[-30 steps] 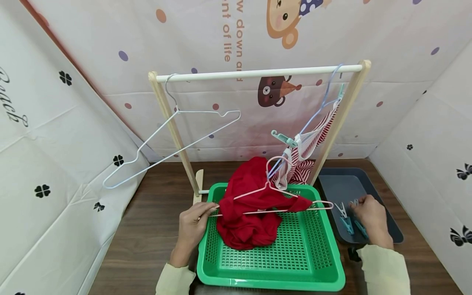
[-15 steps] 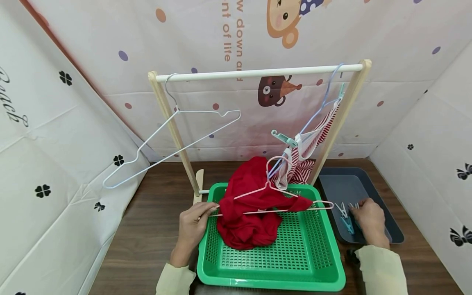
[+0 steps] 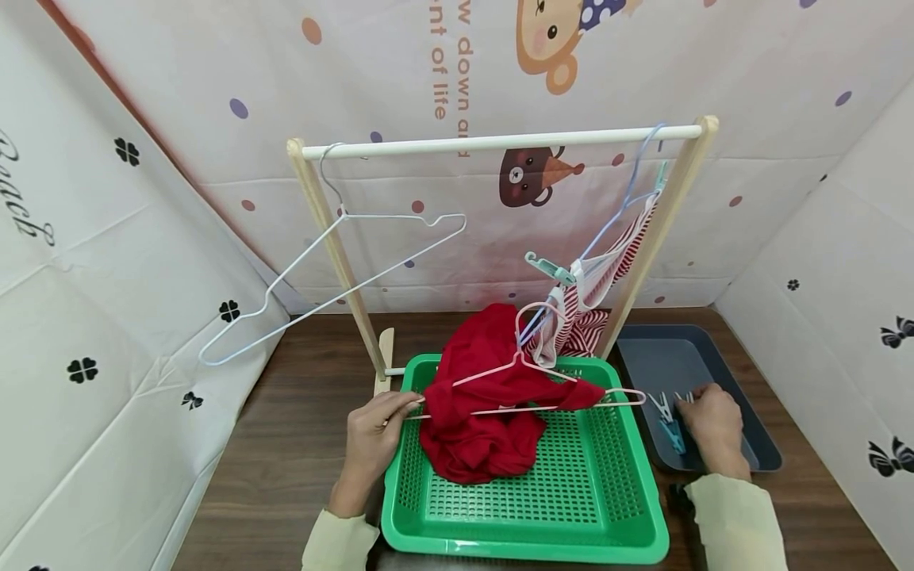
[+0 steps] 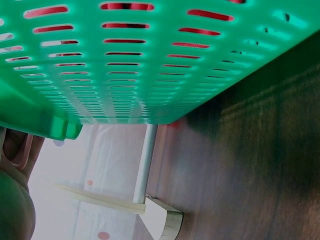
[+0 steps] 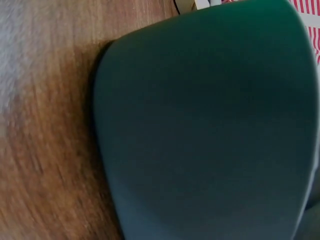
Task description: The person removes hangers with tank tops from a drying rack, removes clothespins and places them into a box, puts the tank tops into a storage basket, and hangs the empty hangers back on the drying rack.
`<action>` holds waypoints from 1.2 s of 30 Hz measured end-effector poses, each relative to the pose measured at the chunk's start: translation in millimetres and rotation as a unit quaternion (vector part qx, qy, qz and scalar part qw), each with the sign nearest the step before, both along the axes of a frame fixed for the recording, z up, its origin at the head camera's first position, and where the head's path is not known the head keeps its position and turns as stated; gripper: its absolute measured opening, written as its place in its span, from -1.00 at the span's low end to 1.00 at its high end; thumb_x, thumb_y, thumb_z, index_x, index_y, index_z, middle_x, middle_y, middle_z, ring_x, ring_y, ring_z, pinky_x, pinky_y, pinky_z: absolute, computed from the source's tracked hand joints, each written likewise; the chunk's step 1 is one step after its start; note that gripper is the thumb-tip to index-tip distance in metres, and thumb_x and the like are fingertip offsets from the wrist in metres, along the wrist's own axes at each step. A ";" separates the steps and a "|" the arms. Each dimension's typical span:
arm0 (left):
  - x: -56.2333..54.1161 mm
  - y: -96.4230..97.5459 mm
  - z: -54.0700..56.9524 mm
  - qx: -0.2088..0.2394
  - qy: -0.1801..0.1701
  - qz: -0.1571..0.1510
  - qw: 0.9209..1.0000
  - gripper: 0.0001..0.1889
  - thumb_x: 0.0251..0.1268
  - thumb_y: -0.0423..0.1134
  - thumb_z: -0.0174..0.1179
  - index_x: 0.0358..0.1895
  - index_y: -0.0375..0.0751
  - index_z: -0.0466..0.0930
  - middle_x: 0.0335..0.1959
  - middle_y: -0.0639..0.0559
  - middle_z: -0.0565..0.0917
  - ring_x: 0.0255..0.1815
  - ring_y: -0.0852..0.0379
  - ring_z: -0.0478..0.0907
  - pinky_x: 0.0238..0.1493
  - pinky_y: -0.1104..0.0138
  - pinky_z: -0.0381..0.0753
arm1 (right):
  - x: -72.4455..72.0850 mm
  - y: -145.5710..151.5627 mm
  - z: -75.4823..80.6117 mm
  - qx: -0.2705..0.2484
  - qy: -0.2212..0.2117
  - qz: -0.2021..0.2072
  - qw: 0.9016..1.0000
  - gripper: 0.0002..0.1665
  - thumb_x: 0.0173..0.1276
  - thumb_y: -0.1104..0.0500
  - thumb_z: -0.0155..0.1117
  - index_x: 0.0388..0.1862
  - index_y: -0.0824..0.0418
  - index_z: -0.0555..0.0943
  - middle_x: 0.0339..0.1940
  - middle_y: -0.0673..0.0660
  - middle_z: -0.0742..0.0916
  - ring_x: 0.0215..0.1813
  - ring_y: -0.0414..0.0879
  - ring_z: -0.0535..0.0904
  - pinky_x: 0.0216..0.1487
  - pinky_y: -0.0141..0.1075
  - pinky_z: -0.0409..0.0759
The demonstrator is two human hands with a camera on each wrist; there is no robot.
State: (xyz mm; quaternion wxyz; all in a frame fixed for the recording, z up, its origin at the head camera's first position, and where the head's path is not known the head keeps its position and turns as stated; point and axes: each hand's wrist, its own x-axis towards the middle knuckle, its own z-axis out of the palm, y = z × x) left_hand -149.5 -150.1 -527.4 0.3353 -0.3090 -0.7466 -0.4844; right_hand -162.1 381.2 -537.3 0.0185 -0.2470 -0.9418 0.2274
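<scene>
A pink clothes hanger (image 3: 491, 371) lies over the green basket (image 3: 524, 547), with a red garment (image 3: 485, 444) draped around it. My left hand (image 3: 373, 434) pinches the hanger's left end; in the left wrist view only part of that hand (image 4: 14, 187) shows at the edge. In the grey tray (image 3: 681, 349) on the right, my right hand (image 3: 716, 428) pinches a clothespin (image 3: 687, 397), most of which is hidden beneath the hand. A second, blue clothespin (image 3: 670, 428) lies beside it in the tray. The right wrist view shows mainly the tray's outer wall (image 5: 205, 125).
A drying rack with a white rail (image 3: 493, 143) stands behind the basket. From its left end hangs a white hanger (image 3: 286, 277). At its right end, a blue hanger (image 3: 607, 226) carries a red-striped garment (image 3: 578, 317), with green clothespins (image 3: 551, 268) on it.
My right hand has shifted slightly left in the tray and now covers most of one clothespin. The left hand, hanger and red garment stay in place.
</scene>
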 end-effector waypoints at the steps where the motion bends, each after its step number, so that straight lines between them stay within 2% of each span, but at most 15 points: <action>1: 0.0 0.2 -0.1 0.001 0.000 -0.001 1.000 -0.67 0.08 -0.72 0.43 -0.12 -0.33 0.84 -0.26 -0.08 0.83 -0.29 0.00 0.77 -0.13 0.51 0.69 | 0.3 -0.2 -0.2 0.001 0.002 0.000 1.000 -0.51 0.41 0.25 0.36 0.03 0.69 0.48 -0.07 0.63 0.62 0.00 0.53 0.58 0.01 0.31 0.60; 11: 0.7 -0.2 -2.2 0.007 -0.007 -0.004 1.000 -0.69 0.10 -0.72 0.43 -0.13 -0.34 0.84 -0.27 -0.08 0.82 -0.30 -0.01 0.77 -0.17 0.52 0.68 | 3.7 2.0 -2.6 -0.002 0.004 0.005 1.000 -0.49 0.41 0.24 0.38 0.04 0.69 0.49 -0.09 0.62 0.63 -0.03 0.53 0.58 -0.03 0.31 0.60; 18: 0.8 0.0 -2.6 0.006 -0.005 -0.003 1.000 -0.68 0.09 -0.73 0.42 -0.12 -0.34 0.83 -0.27 -0.08 0.82 -0.29 0.00 0.77 -0.14 0.52 0.68 | 5.9 -1.6 3.5 0.002 0.015 -0.001 1.000 -0.51 0.44 0.22 0.34 0.01 0.68 0.48 -0.08 0.62 0.57 0.01 0.53 0.54 0.00 0.31 0.58; 24: 0.7 0.2 -2.8 0.008 -0.004 -0.002 1.000 -0.67 0.10 -0.73 0.42 -0.12 -0.33 0.84 -0.26 -0.08 0.82 -0.30 0.01 0.76 -0.16 0.52 0.68 | 9.1 -12.9 21.9 -0.013 0.060 0.001 0.998 -0.46 0.51 0.21 0.28 0.12 0.72 0.45 -0.01 0.63 0.53 0.09 0.56 0.48 0.12 0.37 0.52; 29: 0.5 0.2 -2.4 0.005 -0.004 -0.003 1.000 -0.67 0.11 -0.72 0.42 -0.11 -0.31 0.84 -0.26 -0.07 0.82 -0.29 0.01 0.76 -0.16 0.52 0.68 | 12.3 -25.9 40.8 -0.025 0.123 0.022 0.992 -0.49 0.57 0.18 0.27 0.13 0.68 0.52 -0.04 0.59 0.61 -0.01 0.49 0.57 0.01 0.34 0.56; 32: 0.6 -0.2 -1.6 0.004 0.001 0.000 1.000 -0.66 0.09 -0.72 0.43 -0.11 -0.31 0.84 -0.26 -0.08 0.83 -0.29 0.00 0.76 -0.16 0.52 0.68 | 11.4 -36.2 53.9 -0.029 0.146 0.038 0.988 -0.51 0.60 0.15 0.27 0.13 0.64 0.55 -0.05 0.55 0.65 -0.06 0.42 0.61 -0.08 0.27 0.60; 36: 0.1 0.0 -0.3 0.002 0.006 -0.001 1.000 -0.65 0.06 -0.73 0.44 -0.11 -0.31 0.84 -0.26 -0.08 0.83 -0.29 0.00 0.76 -0.15 0.50 0.69 | 13.3 -51.1 69.3 -0.035 0.168 0.056 0.984 -0.52 0.63 0.12 0.26 0.17 0.57 0.56 -0.02 0.49 0.65 -0.05 0.33 0.61 -0.17 0.04 0.60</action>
